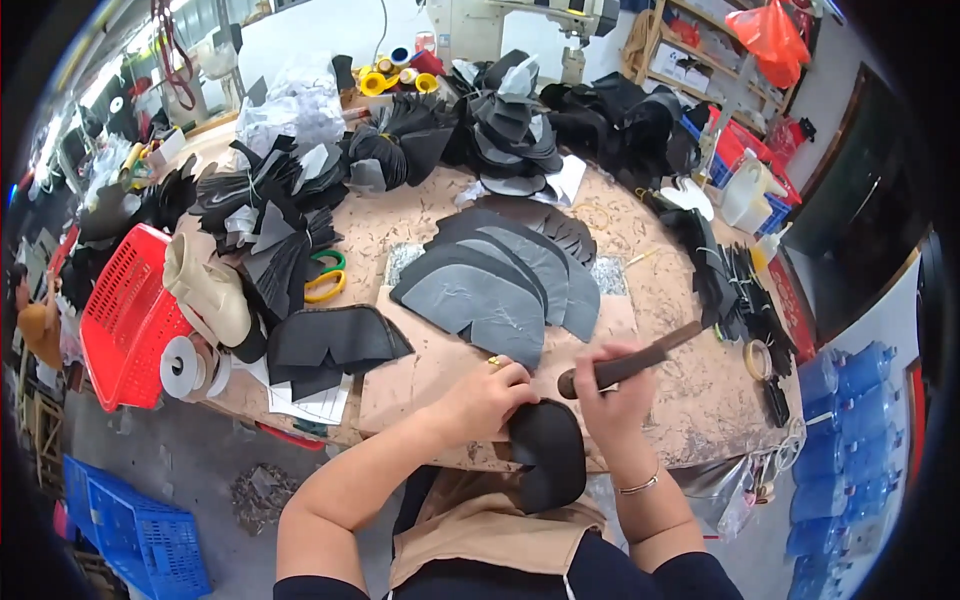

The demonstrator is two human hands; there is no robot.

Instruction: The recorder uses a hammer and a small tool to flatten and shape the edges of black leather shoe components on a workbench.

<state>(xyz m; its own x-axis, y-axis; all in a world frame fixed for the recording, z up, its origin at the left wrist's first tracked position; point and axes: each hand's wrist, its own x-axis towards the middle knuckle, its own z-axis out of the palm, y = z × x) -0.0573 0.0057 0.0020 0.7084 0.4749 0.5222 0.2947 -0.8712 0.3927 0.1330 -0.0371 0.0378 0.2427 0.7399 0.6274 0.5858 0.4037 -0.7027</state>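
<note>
Head view, looking down over a cluttered workbench. Left hand closed down on a black curved piece, fingers curled over its upper edge, pinning it at the near rim of the bench where it overhangs toward the lap. Right hand wrapped tight around a dark wooden-handled tool, handle slanting up to the right, working end down beside the piece and just next to the left fingers (tip itself hidden, so kind of tool unclear). Just beyond the hands, a fanned stack of grey cut pieces; farther left, a black folded piece on white paper, green-and-yellow scissors, a tape roll, a beige shoe last and a red basket. Heaps of black cut parts toward the back, a second tape roll at the right.

Risks, judged from this position: tool end close enough to the left fingertips for a slip to strike them; overhanging piece apt to slide off the edge should the left grip ease; a skewed stroke likely to mark or crease the piece.
</note>
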